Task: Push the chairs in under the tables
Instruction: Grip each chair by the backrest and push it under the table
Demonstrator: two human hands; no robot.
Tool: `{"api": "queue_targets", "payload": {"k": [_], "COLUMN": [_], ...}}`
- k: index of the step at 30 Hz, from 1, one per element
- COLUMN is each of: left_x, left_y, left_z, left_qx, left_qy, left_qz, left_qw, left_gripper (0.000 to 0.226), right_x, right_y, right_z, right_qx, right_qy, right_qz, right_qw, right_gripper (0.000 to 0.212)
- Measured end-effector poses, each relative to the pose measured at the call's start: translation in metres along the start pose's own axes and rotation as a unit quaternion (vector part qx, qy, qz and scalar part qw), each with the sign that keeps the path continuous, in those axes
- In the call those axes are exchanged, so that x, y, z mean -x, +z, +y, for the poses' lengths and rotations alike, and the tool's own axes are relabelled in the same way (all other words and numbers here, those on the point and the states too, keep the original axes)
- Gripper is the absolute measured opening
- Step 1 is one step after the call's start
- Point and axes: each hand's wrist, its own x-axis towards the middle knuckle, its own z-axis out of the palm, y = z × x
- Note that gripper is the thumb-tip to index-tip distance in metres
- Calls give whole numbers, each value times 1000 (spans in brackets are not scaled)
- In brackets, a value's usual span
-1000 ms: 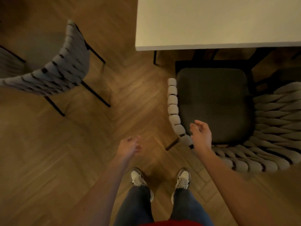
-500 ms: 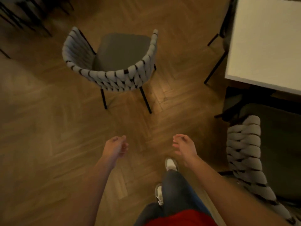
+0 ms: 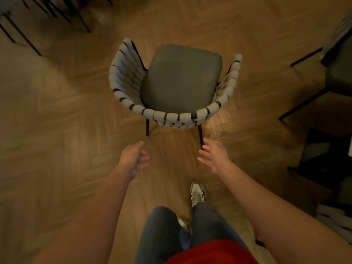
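The woven-back chair (image 3: 177,86) stands alone on the wooden floor (image 3: 57,130) just ahead of me, its curved back turned toward me and its dark seat facing away, with no counter over it. My left hand (image 3: 133,159) and right hand (image 3: 214,156) both reach out toward the chair's back, near it but not touching. The fingers of both hands are spread and relaxed, holding nothing. At the right edge of the view, part of another dark chair (image 3: 337,73) shows. My shoe (image 3: 197,192) is planted on the floor behind my hands.
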Motion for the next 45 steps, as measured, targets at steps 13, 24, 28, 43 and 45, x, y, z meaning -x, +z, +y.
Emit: {"api": "queue_targets", "payload": {"k": [13, 24, 28, 43, 45], "left_x": [-166, -249, -258, -262, -261], "left_y": [-18, -14, -9, 72, 90], "left_z": [148, 202, 209, 268, 275], "left_qx": [-18, 15, -28, -151, -180], "left_qy": [-19, -41, -71, -20, 0], "left_qz": [20, 31, 57, 6, -5], "left_qw": [999, 999, 995, 988, 984], "left_gripper": [61, 60, 49, 47, 48], "right_x": [-98, -141, -142, -126, -122], "right_y": [96, 125, 125, 104, 97], "right_z": [-65, -85, -88, -93, -92], "right_qx": [-171, -228, -253, -407, -428], "right_qy": [26, 64, 74, 60, 70], "right_qz": [118, 286, 317, 350, 355], "right_qw": [978, 928, 911, 841, 828], "right_gripper": [54, 60, 57, 42, 40]}}
